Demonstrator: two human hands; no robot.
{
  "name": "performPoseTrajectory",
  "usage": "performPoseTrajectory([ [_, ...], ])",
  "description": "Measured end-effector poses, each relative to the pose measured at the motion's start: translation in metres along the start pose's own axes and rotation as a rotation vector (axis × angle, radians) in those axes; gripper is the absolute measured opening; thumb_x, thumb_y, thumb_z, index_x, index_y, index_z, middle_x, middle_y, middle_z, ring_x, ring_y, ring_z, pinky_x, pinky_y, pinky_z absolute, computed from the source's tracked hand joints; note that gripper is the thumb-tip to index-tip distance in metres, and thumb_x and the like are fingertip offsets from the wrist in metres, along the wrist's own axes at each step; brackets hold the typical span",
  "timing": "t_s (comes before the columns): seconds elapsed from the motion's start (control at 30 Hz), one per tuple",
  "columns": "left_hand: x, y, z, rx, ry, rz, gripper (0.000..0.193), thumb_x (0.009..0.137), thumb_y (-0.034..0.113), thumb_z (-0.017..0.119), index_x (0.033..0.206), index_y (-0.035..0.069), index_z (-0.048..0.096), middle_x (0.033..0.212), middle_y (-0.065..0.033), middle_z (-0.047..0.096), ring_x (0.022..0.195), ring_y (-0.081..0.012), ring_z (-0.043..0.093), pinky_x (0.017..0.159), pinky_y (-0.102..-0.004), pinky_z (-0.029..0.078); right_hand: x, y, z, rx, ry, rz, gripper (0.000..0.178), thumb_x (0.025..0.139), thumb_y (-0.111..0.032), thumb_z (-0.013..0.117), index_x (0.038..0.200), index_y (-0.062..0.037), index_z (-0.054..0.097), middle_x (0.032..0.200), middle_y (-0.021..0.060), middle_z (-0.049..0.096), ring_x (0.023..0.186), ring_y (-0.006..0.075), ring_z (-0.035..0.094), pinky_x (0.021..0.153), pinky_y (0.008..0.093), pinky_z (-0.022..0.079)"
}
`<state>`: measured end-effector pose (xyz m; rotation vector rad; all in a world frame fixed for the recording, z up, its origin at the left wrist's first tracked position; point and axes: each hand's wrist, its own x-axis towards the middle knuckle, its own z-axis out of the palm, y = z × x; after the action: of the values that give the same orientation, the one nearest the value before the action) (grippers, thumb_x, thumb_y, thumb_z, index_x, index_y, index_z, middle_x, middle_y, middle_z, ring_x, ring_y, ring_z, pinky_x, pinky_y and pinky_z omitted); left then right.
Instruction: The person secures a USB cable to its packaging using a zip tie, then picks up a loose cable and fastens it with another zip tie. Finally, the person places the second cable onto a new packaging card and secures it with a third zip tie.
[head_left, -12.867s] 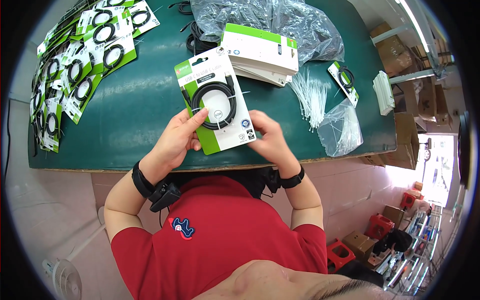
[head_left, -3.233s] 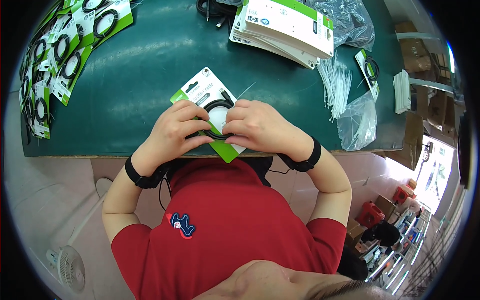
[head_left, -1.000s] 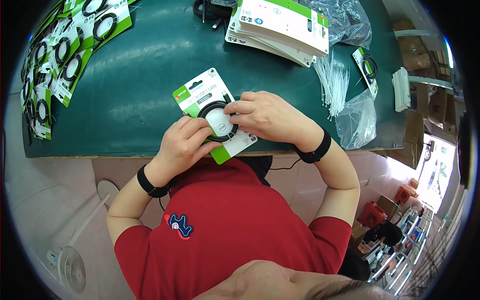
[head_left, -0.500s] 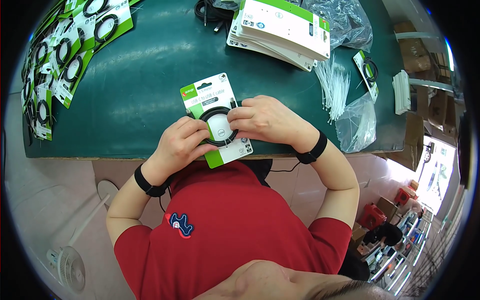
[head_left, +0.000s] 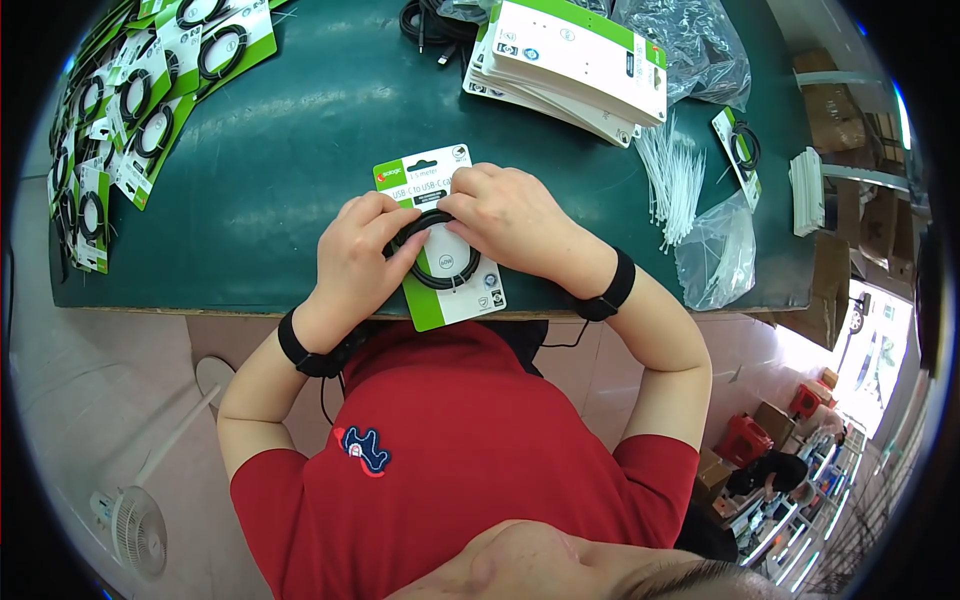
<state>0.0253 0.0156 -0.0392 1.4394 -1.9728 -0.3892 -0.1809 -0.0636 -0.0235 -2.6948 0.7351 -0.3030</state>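
Note:
A white and green cardboard backing card (head_left: 428, 310) lies at the table's near edge, tilted slightly. On it rests a coiled black USB cable (head_left: 462, 277), with a small tie end showing at the coil's bottom. My left hand (head_left: 355, 250) pinches the coil's upper left with thumb and fingers. Against the coil's upper right, my right hand (head_left: 512, 218) closes its fingers on the cable. The two hands' fingertips nearly meet near the top of the coil, and they cover the cable's plug ends.
White cable ties (head_left: 672, 185) and a clear plastic bag (head_left: 717, 255) lie to the right. A stack of blank cards (head_left: 575, 60) stands at the back, beside loose black cables (head_left: 440, 30). Finished carded cables (head_left: 140, 110) pile up at the far left. One carded cable (head_left: 738, 150) lies far right.
Both hands have slid up from the coil's sides to its top, and their fingertips have come closer together. The card has shifted slightly to the right.

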Motion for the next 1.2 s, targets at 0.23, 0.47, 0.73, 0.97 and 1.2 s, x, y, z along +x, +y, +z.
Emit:
performPoseTrajectory([
  [0.23,0.0,-0.003,0.003,-0.025,-0.003,-0.017,0.018,0.076,0.006,0.077,0.093,0.004,0.073,0.084,-0.0056,0.063,0.078,-0.0258,0.061,0.067,-0.0355,0.05,0.006,0.001,0.004,0.027,0.006,-0.013,0.014,0.079,-0.015,0.073,0.089,-0.0059,0.069,0.089,0.0065,0.06,0.086,0.0259,0.062,0.071,0.0382,0.052],
  [0.47,-0.005,-0.002,-0.003,-0.056,0.026,-0.026,0.023,0.079,0.007,0.076,0.101,0.004,0.07,0.094,-0.0071,0.063,0.079,-0.0231,0.062,0.066,-0.0335,0.051,-0.002,-0.002,0.003,0.125,0.1,0.061,0.018,0.081,-0.015,0.073,0.095,-0.0052,0.067,0.09,0.0066,0.061,0.083,0.0256,0.063,0.07,0.0379,0.052],
  [0.73,-0.047,0.0,-0.026,-0.586,0.005,-0.481,0.044,0.088,0.003,0.071,0.129,0.001,0.055,0.117,-0.014,0.06,0.095,-0.0182,0.066,0.075,-0.028,0.055,-0.051,-0.017,-0.024,0.35,0.19,0.459,0.029,0.088,-0.015,0.071,0.113,-0.0036,0.061,0.092,0.0095,0.064,0.069,0.0185,0.064,0.06,0.0294,0.051],
  [0.97,-0.041,0.005,-0.031,-1.02,-0.161,-0.743,0.061,0.091,0.0,0.066,0.145,-0.002,0.038,0.124,-0.0159,0.059,0.1,-0.0179,0.066,0.08,-0.0269,0.056,-0.065,-0.028,-0.008,1.005,0.046,0.765,0.038,0.093,-0.015,0.069,0.126,0.001,0.057,0.095,0.0081,0.067,0.073,0.0102,0.064,0.06,0.0232,0.051],
  [1.2,-0.021,-0.007,-0.032,-1.215,-0.128,-0.872,0.058,0.087,-0.004,0.07,0.14,-0.006,0.046,0.114,-0.0118,0.064,0.097,-0.0146,0.065,0.083,-0.0257,0.054,-0.059,-0.024,-0.001,1.373,0.203,0.733,0.045,0.092,-0.008,0.068,0.134,0.0029,0.053,0.096,0.0045,0.066,0.077,0.0072,0.062,0.065,0.0203,0.051],
])
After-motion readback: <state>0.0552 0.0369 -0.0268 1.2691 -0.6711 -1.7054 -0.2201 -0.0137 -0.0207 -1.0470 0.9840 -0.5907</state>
